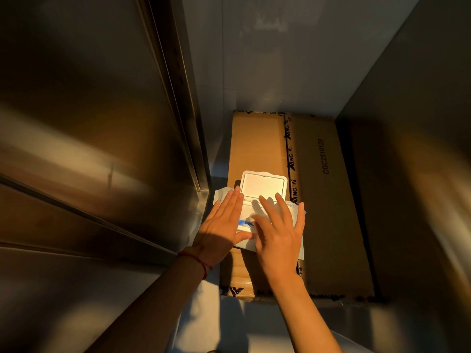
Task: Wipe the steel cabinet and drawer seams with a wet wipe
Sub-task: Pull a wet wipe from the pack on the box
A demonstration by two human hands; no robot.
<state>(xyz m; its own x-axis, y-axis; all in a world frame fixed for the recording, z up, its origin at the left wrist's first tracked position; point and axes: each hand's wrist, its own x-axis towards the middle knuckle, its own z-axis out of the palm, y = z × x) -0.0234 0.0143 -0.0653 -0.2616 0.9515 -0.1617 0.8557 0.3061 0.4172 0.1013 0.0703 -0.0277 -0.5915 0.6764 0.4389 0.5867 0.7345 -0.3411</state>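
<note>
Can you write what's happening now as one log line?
left hand flat on wipe pack | right hand at opening | lid open | wiping not begun

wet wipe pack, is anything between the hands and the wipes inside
Nothing visible. The pack's white flip lid stands open, and both hands lie flat on the wet wipe pack: left hand on its left side, right hand over the opening. The right hand hides the opening itself.

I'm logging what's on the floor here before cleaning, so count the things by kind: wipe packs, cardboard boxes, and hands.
Wet wipe pack, lid flipped open: 1
Cardboard boxes: 2, left box and right box
Hands on the pack: 2, left hand and right hand
Total: 5
</note>
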